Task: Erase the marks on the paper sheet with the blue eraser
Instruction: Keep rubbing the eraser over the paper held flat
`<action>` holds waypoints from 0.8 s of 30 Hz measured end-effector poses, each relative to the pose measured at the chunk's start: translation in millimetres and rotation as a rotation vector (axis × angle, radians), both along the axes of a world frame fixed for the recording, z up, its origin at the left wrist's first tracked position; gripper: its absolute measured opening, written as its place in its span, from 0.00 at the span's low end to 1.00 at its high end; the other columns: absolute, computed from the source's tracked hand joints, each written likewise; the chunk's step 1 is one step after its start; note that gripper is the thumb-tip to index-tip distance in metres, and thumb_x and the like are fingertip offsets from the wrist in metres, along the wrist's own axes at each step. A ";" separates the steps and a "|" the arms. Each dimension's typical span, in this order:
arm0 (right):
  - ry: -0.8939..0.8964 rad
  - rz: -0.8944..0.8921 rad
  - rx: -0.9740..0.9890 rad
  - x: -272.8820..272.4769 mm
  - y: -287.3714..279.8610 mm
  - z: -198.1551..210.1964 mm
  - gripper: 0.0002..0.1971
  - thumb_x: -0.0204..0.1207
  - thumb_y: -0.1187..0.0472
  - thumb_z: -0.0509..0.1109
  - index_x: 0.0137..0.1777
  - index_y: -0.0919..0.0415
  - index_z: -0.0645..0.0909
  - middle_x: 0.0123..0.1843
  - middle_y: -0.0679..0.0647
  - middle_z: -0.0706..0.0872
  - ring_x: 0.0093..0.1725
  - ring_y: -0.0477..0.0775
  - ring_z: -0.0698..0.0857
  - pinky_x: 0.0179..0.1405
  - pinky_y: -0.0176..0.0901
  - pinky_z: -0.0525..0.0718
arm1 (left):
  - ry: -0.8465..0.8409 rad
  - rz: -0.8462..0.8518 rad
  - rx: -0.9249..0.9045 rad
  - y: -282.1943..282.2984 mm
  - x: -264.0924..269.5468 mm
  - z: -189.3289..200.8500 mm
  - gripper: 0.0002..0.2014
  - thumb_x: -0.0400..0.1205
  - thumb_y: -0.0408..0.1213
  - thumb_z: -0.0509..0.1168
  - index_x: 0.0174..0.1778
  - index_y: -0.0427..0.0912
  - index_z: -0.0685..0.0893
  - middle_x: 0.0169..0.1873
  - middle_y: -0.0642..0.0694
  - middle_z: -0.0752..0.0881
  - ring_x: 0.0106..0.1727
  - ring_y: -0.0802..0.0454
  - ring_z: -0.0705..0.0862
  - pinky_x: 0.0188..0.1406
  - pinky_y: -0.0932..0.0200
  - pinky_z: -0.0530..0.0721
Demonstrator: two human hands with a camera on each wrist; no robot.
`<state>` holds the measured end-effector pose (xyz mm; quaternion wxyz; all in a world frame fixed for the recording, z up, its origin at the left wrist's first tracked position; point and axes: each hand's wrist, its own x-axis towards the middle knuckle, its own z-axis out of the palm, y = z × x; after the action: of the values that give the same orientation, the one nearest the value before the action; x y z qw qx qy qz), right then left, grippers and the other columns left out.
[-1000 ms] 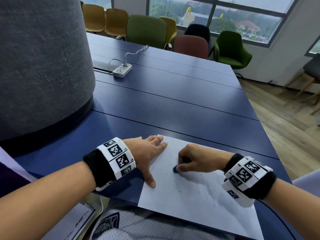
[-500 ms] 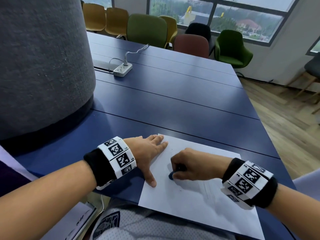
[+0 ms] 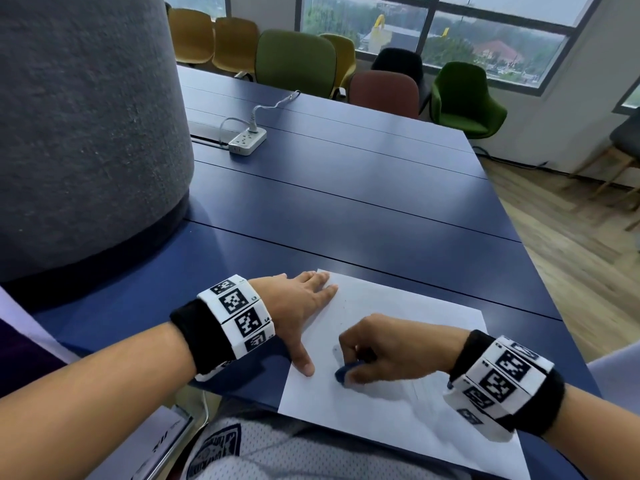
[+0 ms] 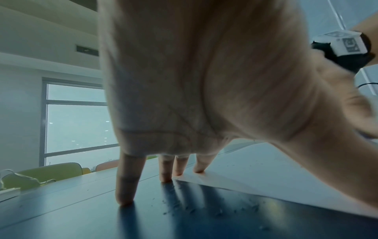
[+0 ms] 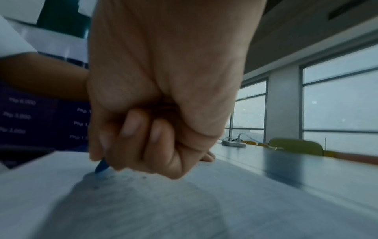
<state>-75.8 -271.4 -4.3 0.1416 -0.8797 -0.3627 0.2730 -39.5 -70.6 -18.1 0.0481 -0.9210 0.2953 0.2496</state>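
The right hand [image 3: 388,351] pinches the blue eraser [image 3: 343,372] against the paper sheet [image 3: 398,420]; the left hand [image 3: 294,306], fingers straight, presses the sheet's left edge on the desk [image 3: 346,216]. Nearby print reads "Php".

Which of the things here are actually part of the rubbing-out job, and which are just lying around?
In use: paper sheet, blue eraser in the right hand, left hand pressing the sheet flat.

Lying about: power strip, chairs, grey pillar.
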 end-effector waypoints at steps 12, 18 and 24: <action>-0.140 -0.184 -0.042 33.4 -6.8 -0.5 0.11 0.76 0.50 0.74 0.38 0.54 0.78 0.31 0.42 0.78 0.29 0.41 0.75 0.30 0.32 0.72 | -0.008 -0.012 -0.027 1.4 0.8 -2.7 0.71 0.61 0.70 0.77 0.87 0.48 0.37 0.86 0.49 0.37 0.86 0.53 0.37 0.84 0.37 0.51; -0.194 -0.245 0.026 49.7 -13.6 -4.3 0.12 0.76 0.53 0.74 0.35 0.54 0.76 0.29 0.42 0.76 0.28 0.41 0.75 0.30 0.32 0.72 | -0.008 -0.017 -0.031 1.7 1.0 -3.0 0.70 0.61 0.70 0.77 0.87 0.48 0.37 0.86 0.49 0.37 0.86 0.53 0.37 0.84 0.36 0.53; -0.189 -0.268 -0.022 52.7 -15.5 -1.5 0.12 0.78 0.52 0.73 0.36 0.52 0.76 0.31 0.40 0.77 0.28 0.39 0.76 0.30 0.31 0.72 | -0.010 -0.010 -0.025 1.6 0.4 -3.4 0.71 0.61 0.70 0.77 0.87 0.48 0.36 0.86 0.49 0.36 0.86 0.53 0.37 0.84 0.36 0.52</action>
<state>-23.2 -286.9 -5.9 0.1324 -0.9434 -0.2509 0.1716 -39.1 -69.0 -21.5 0.0395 -0.9212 0.3029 0.2412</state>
